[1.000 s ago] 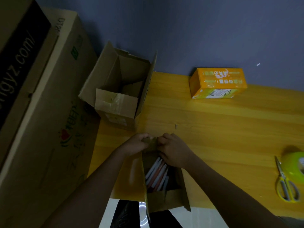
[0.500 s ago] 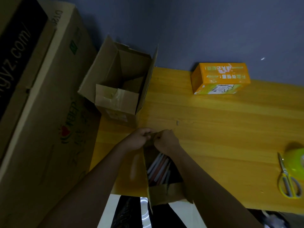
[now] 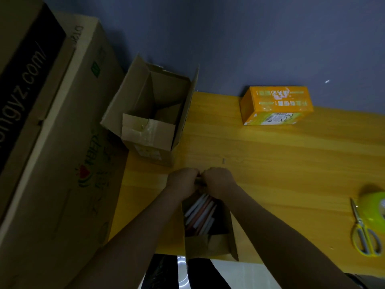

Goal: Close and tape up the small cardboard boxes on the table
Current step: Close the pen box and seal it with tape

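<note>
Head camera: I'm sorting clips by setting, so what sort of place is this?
Probably a home or small-office packing spot: a wooden table against a plain wall, open cardboard boxes, a roll of tape and scissors.

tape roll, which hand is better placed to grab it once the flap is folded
Right. The tape roll and scissors lie at the table's right edge, on the right hand's side. The left hand would have to cross the box.

Wooden table (image 3: 270,163): two open cardboard boxes (image 3: 150,130) (image 3: 210,245), orange box (image 3: 275,105), scissors (image 3: 364,232), tape roll (image 3: 375,207).
</note>
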The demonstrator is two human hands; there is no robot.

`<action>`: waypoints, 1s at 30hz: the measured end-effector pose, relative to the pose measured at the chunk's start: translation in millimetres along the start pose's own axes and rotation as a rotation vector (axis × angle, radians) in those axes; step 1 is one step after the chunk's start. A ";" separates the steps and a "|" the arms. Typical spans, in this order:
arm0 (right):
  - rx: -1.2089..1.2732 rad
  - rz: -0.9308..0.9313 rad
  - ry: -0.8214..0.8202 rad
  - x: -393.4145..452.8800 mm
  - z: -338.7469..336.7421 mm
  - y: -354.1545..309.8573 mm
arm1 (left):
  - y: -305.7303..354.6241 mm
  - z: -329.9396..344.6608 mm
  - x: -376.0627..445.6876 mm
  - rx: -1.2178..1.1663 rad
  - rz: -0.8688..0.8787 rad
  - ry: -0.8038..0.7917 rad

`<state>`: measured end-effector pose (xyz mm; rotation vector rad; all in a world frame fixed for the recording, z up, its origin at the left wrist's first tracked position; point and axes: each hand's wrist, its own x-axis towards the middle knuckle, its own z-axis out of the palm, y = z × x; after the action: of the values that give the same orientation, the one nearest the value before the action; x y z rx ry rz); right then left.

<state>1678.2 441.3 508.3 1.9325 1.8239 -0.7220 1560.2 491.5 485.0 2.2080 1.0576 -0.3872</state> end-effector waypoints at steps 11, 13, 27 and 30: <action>0.039 -0.230 -0.020 11.3 -2.4 26.8 | 0.1 -14.6 6.5 0.049 0.048 -0.123; 0.106 -0.255 0.067 3.3 -1.6 28.7 | -1.4 -14.8 4.4 0.031 0.044 -0.115; 0.587 -0.208 0.140 -19.6 5.3 32.0 | -8.1 -25.0 -11.2 -0.058 0.144 -0.147; 0.361 -0.161 0.275 -21.5 5.0 33.9 | 0.9 -20.9 -12.0 -0.034 0.151 -0.102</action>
<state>1710.9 418.5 515.0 2.2207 2.1560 -0.9308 1553.1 498.0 507.1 2.1965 0.8318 -0.4066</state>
